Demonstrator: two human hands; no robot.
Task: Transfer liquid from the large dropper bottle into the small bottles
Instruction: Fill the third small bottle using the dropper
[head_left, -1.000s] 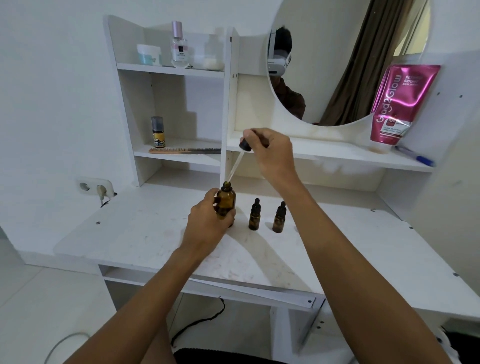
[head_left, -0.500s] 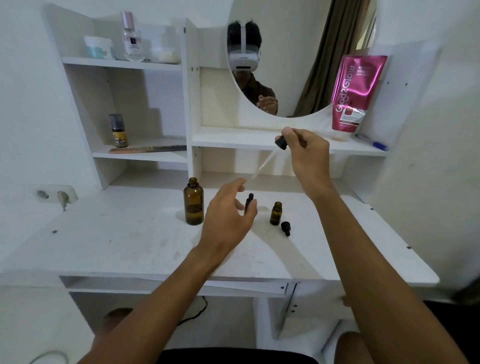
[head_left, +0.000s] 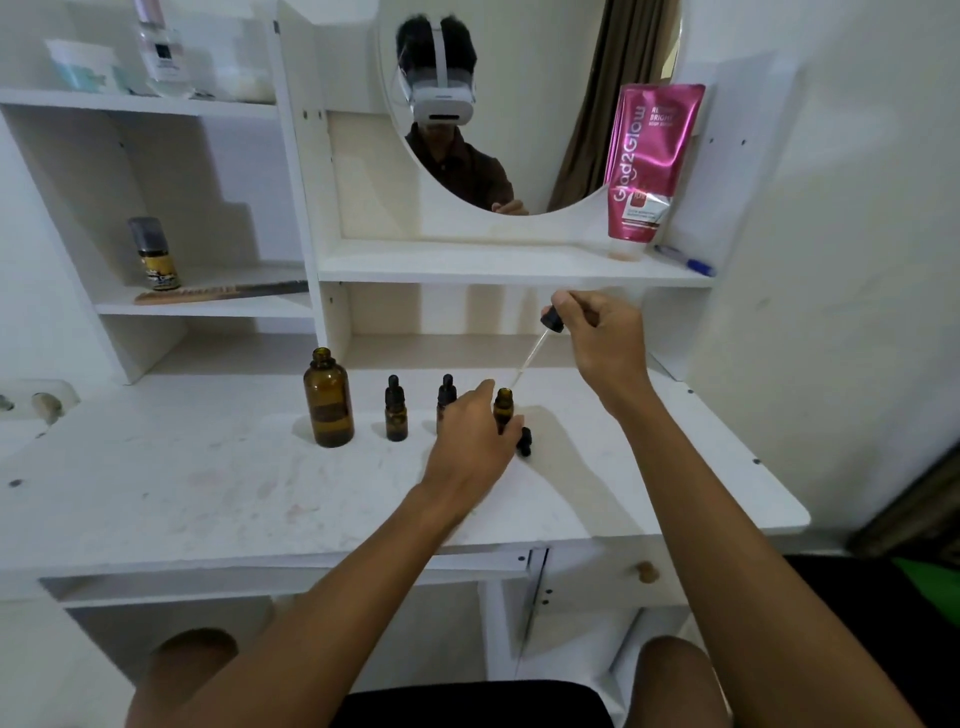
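Note:
The large amber bottle (head_left: 328, 400) stands uncapped on the white desk (head_left: 208, 493). To its right stand two small capped amber bottles, one (head_left: 396, 410) free and another (head_left: 445, 397) partly behind my left hand. My left hand (head_left: 475, 441) grips a third small bottle (head_left: 503, 408), which is uncapped; its black cap (head_left: 524, 441) lies beside it. My right hand (head_left: 597, 338) pinches the black bulb of the glass dropper (head_left: 535, 353), tilted, with its tip just above the open small bottle's mouth.
A shelf unit with a round mirror (head_left: 519, 104) rises behind the desk. A pink pouch (head_left: 649, 161) and a blue pen (head_left: 685, 260) rest on the right shelf. A small spray bottle (head_left: 156, 254) and comb (head_left: 218, 293) sit on the left shelf. A wall is close on the right.
My left hand let go of the large bottle and moved right onto the uncapped small bottle. My right hand carried the dropper right and down to that bottle's mouth. The camera view shifted right.

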